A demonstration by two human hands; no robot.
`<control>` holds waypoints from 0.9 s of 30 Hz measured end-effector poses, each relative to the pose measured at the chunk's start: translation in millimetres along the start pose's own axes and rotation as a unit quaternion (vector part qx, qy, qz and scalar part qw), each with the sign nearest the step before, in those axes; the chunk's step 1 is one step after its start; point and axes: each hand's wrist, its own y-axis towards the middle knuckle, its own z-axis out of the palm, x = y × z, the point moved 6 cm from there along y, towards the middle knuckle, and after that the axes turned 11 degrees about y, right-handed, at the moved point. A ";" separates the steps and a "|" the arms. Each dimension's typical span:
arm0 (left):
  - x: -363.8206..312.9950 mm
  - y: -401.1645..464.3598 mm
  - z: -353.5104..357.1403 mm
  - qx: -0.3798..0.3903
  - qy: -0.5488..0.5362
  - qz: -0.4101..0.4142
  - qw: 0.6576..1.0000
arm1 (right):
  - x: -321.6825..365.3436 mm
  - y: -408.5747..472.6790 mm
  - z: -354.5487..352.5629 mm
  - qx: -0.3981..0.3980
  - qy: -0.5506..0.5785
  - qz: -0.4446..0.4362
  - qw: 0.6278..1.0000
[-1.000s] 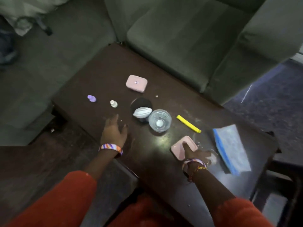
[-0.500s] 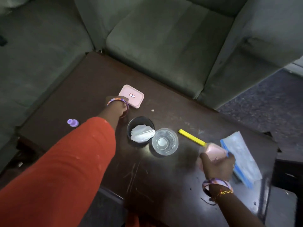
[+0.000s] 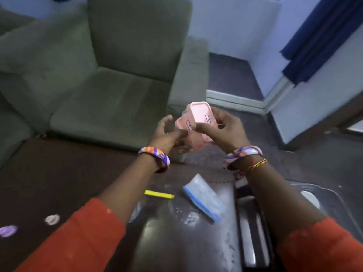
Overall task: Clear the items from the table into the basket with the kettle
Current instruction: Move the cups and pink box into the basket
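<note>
Two pink plastic boxes (image 3: 196, 124), rounded-rectangular, smooth, small labels: raised above the tabletop (image 3: 59, 173), pressed together. Left hand (image 3: 169, 137) fingers grasp the lower box; right hand (image 3: 224, 129) fingers grasp the upper. On the glossy dark tabletop: flat yellow stick (image 3: 159, 194), blue-edged clear plastic bag (image 3: 204, 197).

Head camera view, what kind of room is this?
Likely a home living room: a green armchair behind a low dark coffee table, with a blue curtain against a pale wall.
</note>
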 end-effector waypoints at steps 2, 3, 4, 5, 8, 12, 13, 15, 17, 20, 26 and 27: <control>-0.6 -4.4 55.4 0.076 0.023 0.014 0.997 | -3.0 -9.2 -53.2 -0.005 -0.009 0.035 0.999; -0.7 -7.0 84.2 0.120 0.052 0.024 0.991 | -6.3 -14.7 -80.2 -0.004 -0.006 0.057 0.998; -0.1 -10.4 114.2 0.167 0.078 0.035 0.982 | -10.1 -20.3 -107.1 0.003 0.000 0.077 0.997; 2.2 -14.0 143.1 0.206 0.103 0.041 0.972 | -14.4 -25.5 -134.0 0.012 0.011 0.093 0.996; 17.3 -22.4 224.9 0.262 0.173 0.045 0.948 | -38.6 -35.3 -215.3 0.044 0.055 0.135 0.988; 61.6 -26.2 333.8 0.302 0.229 0.044 0.924 | -90.4 -46.2 -321.1 0.104 0.081 0.191 0.973; 75.3 -26.9 359.0 0.309 0.238 0.042 0.920 | -104.1 -50.2 -345.6 0.112 0.089 0.205 0.968; 103.6 -23.5 400.8 0.297 0.255 0.032 0.919 | -131.8 -57.6 -387.5 0.126 0.083 0.226 0.962; 135.2 -17.8 432.8 0.259 0.280 0.015 0.924 | -162.7 -61.2 -422.7 0.125 0.000 0.223 0.967; 179.7 -13.0 472.0 0.225 0.291 -0.024 0.930 | -202.8 -59.9 -461.2 0.096 -0.230 0.152 0.956; 252.1 -1.7 500.5 0.209 0.318 -0.183 0.906 | -275.7 -62.0 -487.5 0.154 -0.382 0.061 0.909; 259.3 3.4 497.9 0.187 0.329 -0.194 0.905 | -292.1 -62.4 -488.7 0.177 -0.396 0.054 0.899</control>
